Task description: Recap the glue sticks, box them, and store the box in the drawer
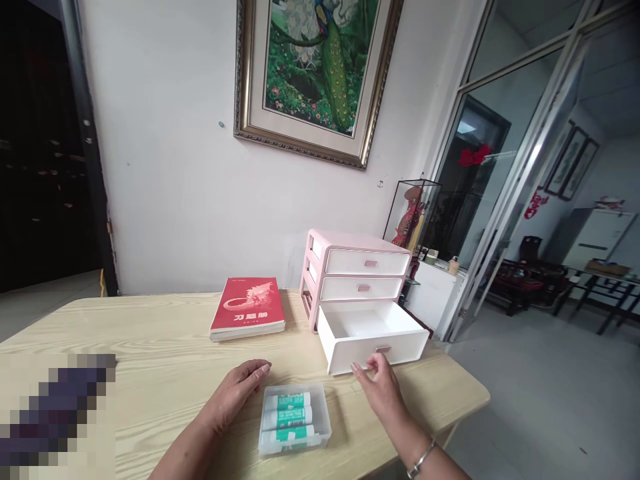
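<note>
My left hand [241, 388] hovers over or rests on the table, its fingers loosely extended, with nothing in it. Just right of it stands a clear plastic box [321, 437] holding three white-and-green glue sticks [294, 417] laid side by side. My right hand [381, 385] is at the front of the bottom drawer [353, 353], close to its pink handle [383, 349], with thumb and fingers apart. Whether the fingertips touch the drawer is unclear. This white drawer is pulled out of a pink drawer cabinet [360, 241]; the upper two drawers are closed.
A red-covered book or stack of books [250, 303] lies left of the cabinet on the wooden table [150, 340]. Behind is a wall with a framed peacock picture [325, 67]. A glass display case [413, 213] stands back right. A pixelated patch covers the lower left.
</note>
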`<state>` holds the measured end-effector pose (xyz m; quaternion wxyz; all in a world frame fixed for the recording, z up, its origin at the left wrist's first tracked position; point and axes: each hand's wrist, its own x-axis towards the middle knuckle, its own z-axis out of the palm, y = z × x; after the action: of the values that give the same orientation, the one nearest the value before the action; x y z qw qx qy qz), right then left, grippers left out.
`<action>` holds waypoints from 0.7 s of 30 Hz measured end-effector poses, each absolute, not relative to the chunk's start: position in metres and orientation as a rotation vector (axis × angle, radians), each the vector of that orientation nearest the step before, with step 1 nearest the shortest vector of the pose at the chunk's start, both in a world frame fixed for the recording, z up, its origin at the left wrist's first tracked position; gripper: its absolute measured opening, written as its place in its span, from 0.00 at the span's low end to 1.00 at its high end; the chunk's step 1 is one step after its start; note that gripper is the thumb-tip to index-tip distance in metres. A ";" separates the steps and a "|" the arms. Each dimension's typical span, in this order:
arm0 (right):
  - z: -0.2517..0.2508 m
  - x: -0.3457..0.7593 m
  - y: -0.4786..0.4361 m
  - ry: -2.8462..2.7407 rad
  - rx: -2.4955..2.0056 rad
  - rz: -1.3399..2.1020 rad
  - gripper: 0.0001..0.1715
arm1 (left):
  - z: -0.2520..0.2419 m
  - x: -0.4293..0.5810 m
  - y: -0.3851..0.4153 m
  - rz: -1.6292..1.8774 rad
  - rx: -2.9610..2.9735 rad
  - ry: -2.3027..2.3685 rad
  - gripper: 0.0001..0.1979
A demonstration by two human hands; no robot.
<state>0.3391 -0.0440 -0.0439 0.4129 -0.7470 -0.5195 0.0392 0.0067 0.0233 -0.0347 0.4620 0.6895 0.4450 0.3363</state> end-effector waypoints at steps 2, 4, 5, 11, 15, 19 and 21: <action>-0.053 0.360 -0.031 -1.248 -1.962 0.039 0.18 | -0.032 0.008 0.023 0.812 1.725 1.119 0.31; -0.056 0.372 -0.015 -1.245 -1.994 0.003 0.17 | -0.032 0.009 0.023 0.793 1.757 1.135 0.31; -0.057 0.375 -0.007 -1.250 -1.998 -0.011 0.17 | -0.032 0.009 0.024 0.782 1.769 1.136 0.31; -0.044 0.376 0.046 -1.315 -2.004 -0.043 0.14 | -0.034 0.008 0.026 0.757 1.791 1.120 0.29; -0.039 0.377 0.074 -1.342 -2.005 -0.008 0.14 | -0.032 0.009 0.026 0.737 1.814 1.127 0.27; -0.037 0.379 0.093 -1.369 -2.019 0.030 0.15 | -0.031 0.008 0.027 0.718 1.818 1.119 0.27; -0.036 0.380 0.099 -1.386 -2.020 0.046 0.15 | -0.030 0.008 0.027 0.713 1.824 1.118 0.26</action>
<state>0.3800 0.0986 -0.0360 0.3389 -0.7756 -0.5323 0.0176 0.0076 0.0267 -0.0305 0.4287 0.7307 0.4479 0.2857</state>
